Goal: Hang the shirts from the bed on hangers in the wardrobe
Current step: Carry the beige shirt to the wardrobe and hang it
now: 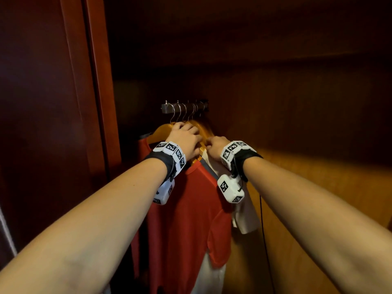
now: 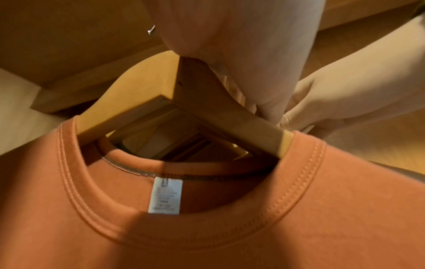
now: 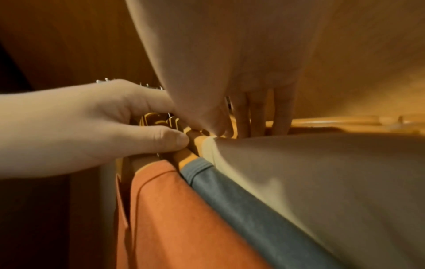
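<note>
A: Wardrobe [image 1: 297,102]: red shirt [image 1: 186,219] hung at the rail's [image 1: 184,107] front end, white shirt [image 1: 244,217] behind.

B: Wooden hangers [image 2: 207,102] are gripped by left hand [image 1: 185,140]; white collar is pinched by right hand [image 1: 216,146]. Collar should be seated squarely, hangers spaced evenly.

Orange shirt [image 2: 230,227] hangs on wooden hanger [image 2: 220,109], collar around hanger neck; white label [image 2: 165,195] inside collar. Left hand [image 2: 248,54] grips hanger top. Image blurred.
</note>
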